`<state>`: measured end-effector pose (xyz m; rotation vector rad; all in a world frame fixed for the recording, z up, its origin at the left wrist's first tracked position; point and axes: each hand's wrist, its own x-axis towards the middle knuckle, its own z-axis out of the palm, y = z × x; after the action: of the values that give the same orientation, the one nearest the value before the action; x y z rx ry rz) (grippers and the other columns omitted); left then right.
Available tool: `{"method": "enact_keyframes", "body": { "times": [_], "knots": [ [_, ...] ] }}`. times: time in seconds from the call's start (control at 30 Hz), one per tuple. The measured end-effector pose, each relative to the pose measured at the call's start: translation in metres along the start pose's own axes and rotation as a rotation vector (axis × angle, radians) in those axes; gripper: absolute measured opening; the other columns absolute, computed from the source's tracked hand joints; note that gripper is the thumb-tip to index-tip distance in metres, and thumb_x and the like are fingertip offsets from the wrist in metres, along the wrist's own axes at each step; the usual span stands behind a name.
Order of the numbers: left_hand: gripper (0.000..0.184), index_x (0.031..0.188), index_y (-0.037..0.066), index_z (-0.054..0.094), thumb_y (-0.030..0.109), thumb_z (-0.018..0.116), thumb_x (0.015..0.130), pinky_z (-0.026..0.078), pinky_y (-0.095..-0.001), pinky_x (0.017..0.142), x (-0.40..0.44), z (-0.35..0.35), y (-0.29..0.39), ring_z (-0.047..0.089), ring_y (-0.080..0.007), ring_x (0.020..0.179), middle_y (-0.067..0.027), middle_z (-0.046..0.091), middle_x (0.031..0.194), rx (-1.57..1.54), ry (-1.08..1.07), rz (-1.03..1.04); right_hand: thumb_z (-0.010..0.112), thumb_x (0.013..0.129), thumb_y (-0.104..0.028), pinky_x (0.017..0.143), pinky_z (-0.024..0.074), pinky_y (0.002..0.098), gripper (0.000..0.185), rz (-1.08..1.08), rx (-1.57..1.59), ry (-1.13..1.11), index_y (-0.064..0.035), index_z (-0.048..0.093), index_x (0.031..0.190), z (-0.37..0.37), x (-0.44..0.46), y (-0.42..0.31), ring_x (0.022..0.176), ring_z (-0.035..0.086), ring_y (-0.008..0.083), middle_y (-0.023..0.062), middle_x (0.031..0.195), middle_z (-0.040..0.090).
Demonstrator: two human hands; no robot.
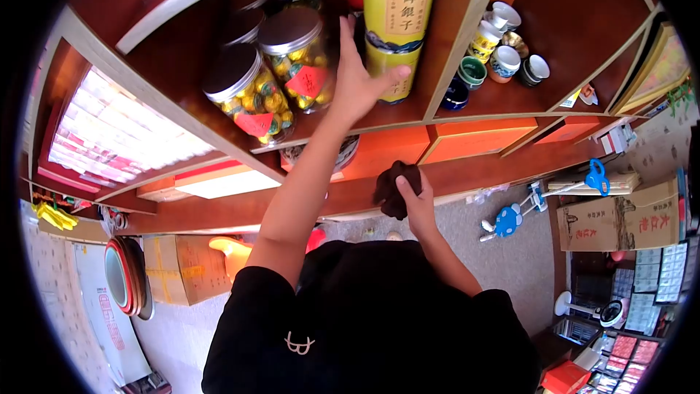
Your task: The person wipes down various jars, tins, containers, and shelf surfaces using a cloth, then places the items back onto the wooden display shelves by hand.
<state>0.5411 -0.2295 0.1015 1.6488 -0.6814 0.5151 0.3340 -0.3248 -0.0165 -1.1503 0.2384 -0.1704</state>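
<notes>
My left hand (pixel 359 86) reaches into a shelf compartment with thumb and fingers apart. Its thumb lies over the lower yellow-green tin (pixel 394 60); whether it touches cannot be told. A second yellow-green tin (pixel 400 1) with a label of dark characters stands on top of that one. Left of the hand are jars of gold-wrapped balls, among them one jar (pixel 295 55) and another jar (pixel 248 95), both with silver lids and red tags. Lower down, my right hand (pixel 417 201) grips a bunched dark brown cloth (pixel 394 188) in front of the shelf.
Several small cups (pixel 504 60) stand in the compartment to the right. Orange boxes (pixel 477 138) fill the lower shelf. Cardboard boxes, one on the left (pixel 186 268) and one on the right (pixel 620 217), sit near a blue-and-white wheeled toy (pixel 508 220).
</notes>
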Motion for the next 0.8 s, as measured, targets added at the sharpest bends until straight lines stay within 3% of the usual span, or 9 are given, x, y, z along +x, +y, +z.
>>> {"method": "enact_keyframes", "body": {
  "times": [0.1,0.17,0.23,0.27,0.33,0.43,0.57,0.73,0.8],
  "knots": [
    [0.085,0.152,-0.003,0.01,0.014,0.064,0.088,0.012,-0.0401,0.119,-0.072,-0.026,0.033,0.016,-0.0314,0.148,-0.0246,0.017,0.158,-0.114,-0.114,0.102,0.063,0.095,-0.023,0.085,0.0484,0.0282,0.035,-0.013,-0.036,0.042,-0.0003,0.056,0.121,-0.005,0.008,0.011,0.094,0.059,0.012,0.0048,0.105,0.062],
    [0.054,0.136,-0.002,0.037,0.013,0.062,0.09,0.036,-0.0385,0.106,-0.139,-0.04,0.02,0.05,-0.0244,0.121,-0.0187,0.05,0.132,-0.107,-0.006,0.208,0.058,0.098,-0.028,0.087,0.0481,0.0285,0.038,-0.041,-0.083,0.069,0.0001,0.056,0.124,-0.009,0.015,0.024,0.097,0.059,0.0129,0.0063,0.11,0.062],
    [0.038,0.12,0.002,0.045,0.02,0.063,0.092,0.041,-0.0339,0.093,-0.205,-0.042,0.002,0.052,-0.0174,0.095,-0.0095,0.053,0.105,-0.174,0.315,-0.109,0.057,0.099,-0.027,0.088,0.048,0.0289,0.04,-0.047,-0.086,0.064,0.0003,0.054,0.127,-0.005,0.025,0.03,0.099,0.059,0.0133,0.0072,0.113,0.061],
    [0.038,0.12,0.002,0.045,0.02,0.063,0.092,0.041,-0.0339,0.093,-0.22,-0.047,-0.013,0.052,-0.0174,0.095,-0.0095,0.053,0.105,-0.164,0.322,-0.112,0.056,0.1,-0.027,0.089,0.0478,0.0294,0.041,-0.06,-0.092,0.07,0.0004,0.052,0.13,0.0,0.031,0.032,0.1,0.058,0.0138,0.0081,0.116,0.06],
    [0.043,0.109,0.006,0.044,0.029,0.073,0.086,0.042,-0.0313,0.086,-0.24,-0.063,-0.034,0.049,-0.0158,0.092,-0.0038,0.051,0.1,-0.456,0.895,-0.903,0.053,0.101,-0.026,0.091,0.0474,0.029,0.043,-0.094,-0.08,0.034,-0.0002,0.049,0.136,0.016,0.041,0.031,0.105,0.057,0.0143,0.0094,0.122,0.057],
    [0.05,0.124,0.007,0.045,0.029,0.072,0.088,0.042,-0.0285,0.094,-0.238,-0.077,-0.064,0.054,-0.0142,0.106,-0.0012,0.057,0.112,-0.72,0.864,-1.135,0.051,0.101,-0.02,0.099,0.0433,0.0304,0.04,-0.178,-0.154,-0.047,-0.0021,0.048,0.137,0.039,0.051,0.033,0.116,0.054,0.0185,0.0114,0.13,0.055],
    [0.042,0.123,0.008,0.052,0.02,0.072,0.088,0.047,-0.0347,0.097,-0.229,-0.075,-0.096,0.058,-0.0173,0.111,-0.003,0.06,0.12,-1.018,0.684,-1.021,0.053,0.099,-0.017,0.108,0.0351,0.0346,0.039,-0.341,-0.406,-0.136,-0.0015,0.05,0.135,0.056,0.059,0.053,0.127,0.05,0.0259,0.0167,0.137,0.053],
    [0.047,0.128,0.01,0.047,0.008,0.068,0.086,0.055,-0.0334,0.086,-0.244,-0.081,-0.053,0.061,-0.019,0.108,-0.0056,0.061,0.12,-0.897,0.624,-0.937,0.059,0.093,-0.02,0.116,0.02,0.0511,0.044,-0.538,-0.851,-0.225,-0.0031,0.052,0.133,0.076,0.043,0.034,0.134,0.043,0.0363,0.0223,0.136,0.053],
    [0.051,0.132,0.009,0.043,0.009,0.066,0.087,0.053,-0.035,0.091,-0.262,-0.092,-0.033,0.059,-0.0201,0.114,-0.0072,0.057,0.126,-0.872,0.405,-0.963,0.064,0.089,-0.03,0.113,0.0262,0.0522,0.055,-0.592,-1.079,-0.634,-0.0051,0.049,0.136,0.087,0.03,0.028,0.133,0.043,0.0383,0.0229,0.14,0.048]
  ]
}}
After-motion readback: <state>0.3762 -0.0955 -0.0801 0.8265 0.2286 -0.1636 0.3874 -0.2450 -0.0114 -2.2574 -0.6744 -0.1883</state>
